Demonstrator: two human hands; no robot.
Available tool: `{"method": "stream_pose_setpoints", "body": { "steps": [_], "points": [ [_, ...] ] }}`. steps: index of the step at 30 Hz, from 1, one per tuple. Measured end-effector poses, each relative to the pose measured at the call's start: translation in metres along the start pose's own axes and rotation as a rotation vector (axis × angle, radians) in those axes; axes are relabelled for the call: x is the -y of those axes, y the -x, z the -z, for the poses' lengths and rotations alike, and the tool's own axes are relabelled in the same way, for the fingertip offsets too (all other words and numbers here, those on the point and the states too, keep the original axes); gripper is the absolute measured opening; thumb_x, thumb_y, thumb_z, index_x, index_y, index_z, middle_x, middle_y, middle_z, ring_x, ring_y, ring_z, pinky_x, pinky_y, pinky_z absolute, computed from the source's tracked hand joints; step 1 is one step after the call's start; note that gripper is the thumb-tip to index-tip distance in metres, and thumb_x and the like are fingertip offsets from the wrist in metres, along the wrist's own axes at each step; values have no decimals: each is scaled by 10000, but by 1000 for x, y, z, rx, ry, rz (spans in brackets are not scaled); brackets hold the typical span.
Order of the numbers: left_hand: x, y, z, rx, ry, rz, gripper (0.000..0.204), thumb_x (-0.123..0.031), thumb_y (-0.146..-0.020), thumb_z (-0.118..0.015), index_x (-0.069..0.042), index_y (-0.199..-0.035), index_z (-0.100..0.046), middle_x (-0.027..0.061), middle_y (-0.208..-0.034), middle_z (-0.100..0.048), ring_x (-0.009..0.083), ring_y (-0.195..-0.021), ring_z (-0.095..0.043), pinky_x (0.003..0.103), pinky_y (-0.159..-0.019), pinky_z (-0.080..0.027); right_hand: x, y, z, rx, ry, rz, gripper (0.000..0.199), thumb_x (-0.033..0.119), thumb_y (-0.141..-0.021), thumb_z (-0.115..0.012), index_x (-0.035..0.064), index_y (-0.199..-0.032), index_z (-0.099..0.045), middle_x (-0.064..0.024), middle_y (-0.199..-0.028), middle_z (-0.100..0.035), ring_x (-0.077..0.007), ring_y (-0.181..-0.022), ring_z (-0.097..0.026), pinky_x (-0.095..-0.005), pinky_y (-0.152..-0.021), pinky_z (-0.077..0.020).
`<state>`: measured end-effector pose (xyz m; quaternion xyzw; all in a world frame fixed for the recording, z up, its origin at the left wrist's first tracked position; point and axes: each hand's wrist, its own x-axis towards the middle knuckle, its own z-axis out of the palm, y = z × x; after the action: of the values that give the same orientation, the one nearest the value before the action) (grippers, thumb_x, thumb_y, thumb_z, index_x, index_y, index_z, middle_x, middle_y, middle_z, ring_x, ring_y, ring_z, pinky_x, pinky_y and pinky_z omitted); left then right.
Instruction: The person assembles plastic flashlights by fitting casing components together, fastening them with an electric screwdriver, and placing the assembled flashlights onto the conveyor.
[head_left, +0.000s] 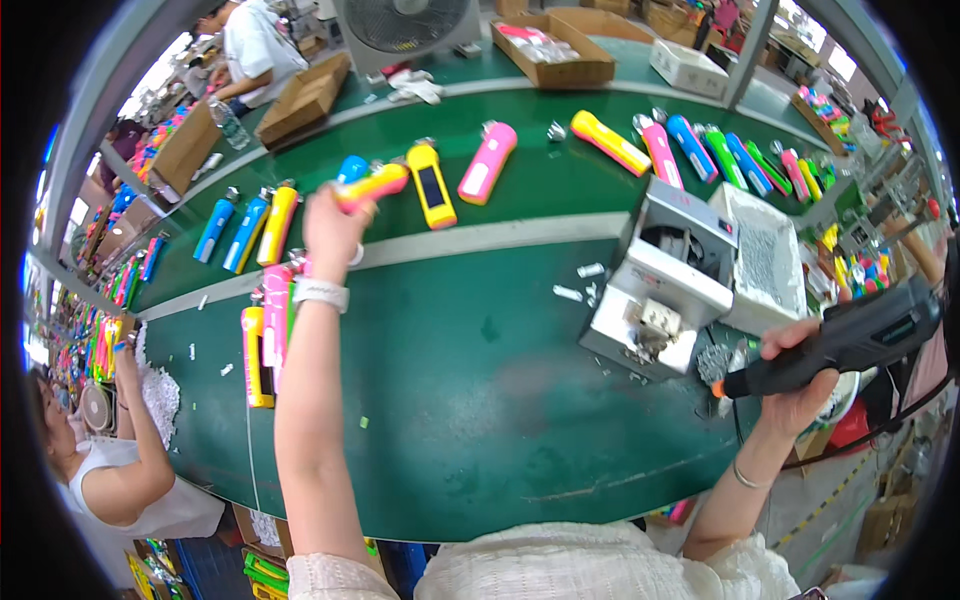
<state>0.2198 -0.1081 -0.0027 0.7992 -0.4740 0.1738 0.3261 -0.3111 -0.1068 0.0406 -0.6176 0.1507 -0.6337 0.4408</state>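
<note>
My left hand (pixel 330 228) is stretched out over the green table (pixel 480 400) and grips a yellow and pink plastic flashlight (pixel 375 184) above the far belt strip. My right hand (pixel 795 385) holds a black electric screwdriver (pixel 850 340) with an orange tip, near the table's right edge. The tool points left toward a white and grey metal fixture box (pixel 665 280). A white band sits on my left wrist (pixel 320 293).
Several coloured flashlights lie along the far strip, such as a yellow one (pixel 432 186) and a pink one (pixel 487 162). More lie stacked at the left (pixel 266 335). A white tray of small parts (pixel 765 262), cardboard boxes (pixel 555 50), a fan (pixel 405 28). Another person (pixel 110 470) works at lower left.
</note>
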Motion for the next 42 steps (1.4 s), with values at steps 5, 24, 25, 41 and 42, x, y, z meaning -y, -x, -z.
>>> {"method": "stream_pose_setpoints", "body": {
  "steps": [5, 24, 25, 41, 42],
  "points": [
    [-104, 54, 72, -306, 216, -340, 454, -155, -714, -760, -5, -1097, -566, 150, -950, -547, 331, -940, -531, 390, -811, -444, 7, -25, -64, 28, -221, -66, 797, 513, -865, -565, 41, -1406, -220, -34, -732, -438, -137, -574, -472, -306, -564, -436],
    [-162, 196, 79, 732, 319, -642, 467, -316, -678, -738, -47, -1045, -632, 68, -996, -612, 242, -913, -578, 363, -738, -473, -31, 12, -118, 173, -283, -187, 771, 648, -846, -493, 105, -1333, -244, -20, -672, -458, -122, -501, -481, -269, -504, -444],
    [-162, 195, 79, 735, 332, -634, 464, -314, -681, -736, -46, -1045, -633, 69, -993, -612, 244, -908, -578, 364, -732, -472, -30, 16, -122, 172, -237, -233, 795, 661, -818, -526, 111, -1319, -245, -20, -674, -460, -125, -508, -486, -276, -516, -449],
    [-160, 193, 76, 715, 366, -673, 458, -279, -658, -745, -35, -1021, -607, 69, -957, -594, 258, -860, -569, 356, -738, -457, -57, 31, -122, 404, -214, -410, 816, 639, -705, -664, 128, -1269, -373, -25, -680, -505, -144, -544, -507, -285, -509, -444],
    [-159, 191, 80, 710, 364, -674, 458, -279, -658, -745, -35, -1021, -607, 69, -957, -594, 258, -860, -569, 356, -738, -457, -54, 32, -117, 367, -146, -399, 891, 713, -688, -607, 118, -1301, -352, -30, -666, -506, -149, -532, -511, -299, -512, -449]
  ]
}}
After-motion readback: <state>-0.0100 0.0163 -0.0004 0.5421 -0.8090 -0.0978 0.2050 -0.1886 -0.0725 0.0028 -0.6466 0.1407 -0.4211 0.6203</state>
